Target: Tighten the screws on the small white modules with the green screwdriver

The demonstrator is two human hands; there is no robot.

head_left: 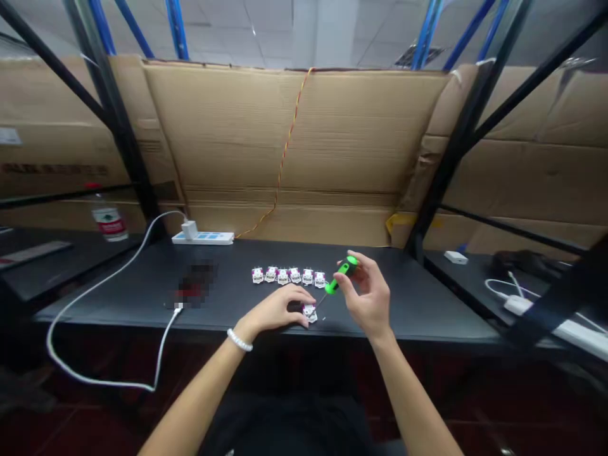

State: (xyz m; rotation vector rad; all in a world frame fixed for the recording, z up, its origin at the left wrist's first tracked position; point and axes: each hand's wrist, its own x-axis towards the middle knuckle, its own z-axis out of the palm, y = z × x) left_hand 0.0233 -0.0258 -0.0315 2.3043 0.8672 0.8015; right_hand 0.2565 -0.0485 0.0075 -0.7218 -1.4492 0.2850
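Near the table's front edge, my left hand (280, 307) grips a small white part with purple bits (310, 312) between thumb and fingers, against the tabletop. My right hand (368, 294) is closed around a green and black screwdriver (342, 273). The screwdriver slants down to the left, its thin shaft pointing at the white part; whether the tip touches it is too small to tell. Just behind my hands, several similar white and purple parts (283, 276) stand in a row. A tiny light-coloured piece lies right of the held part.
A white power strip (209, 238) with a plugged-in charger sits at the back left. Its white cable (102, 278) loops past the front edge to a blurred dark object (194, 285). Cardboard (294, 133) walls the back; a bottle (109, 218) stands on the left neighbouring table.
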